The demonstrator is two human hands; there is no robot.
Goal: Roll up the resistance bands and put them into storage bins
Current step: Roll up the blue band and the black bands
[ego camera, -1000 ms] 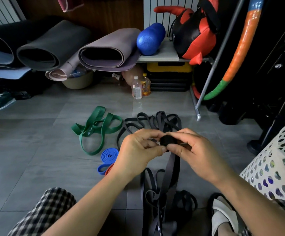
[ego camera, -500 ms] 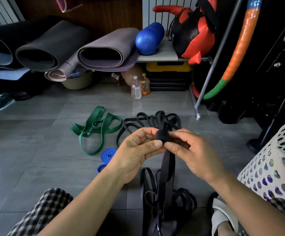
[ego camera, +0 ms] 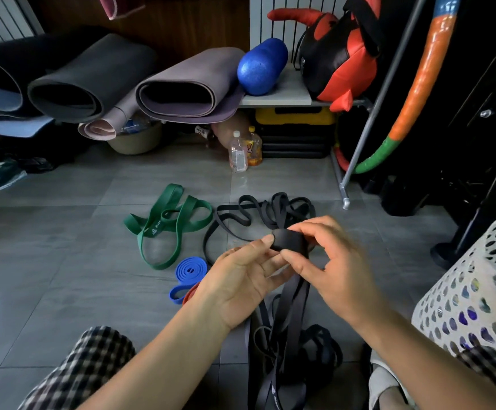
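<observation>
Both grips are clamped on the black band (ego camera: 288, 239): the right hand (ego camera: 338, 270) pinches its rolled end between thumb and curled fingers, while the left hand (ego camera: 240, 279), palm up, sets its thumb against the roll's side, fingers under the strap. The roll is held above the floor (ego camera: 63, 276), and the loose length hangs down to a heap between the knees. Rolling seems barely begun. The next move calls for turning the roll down a taut strap, then reaching to the basket (ego camera: 462, 291) at the right
</observation>
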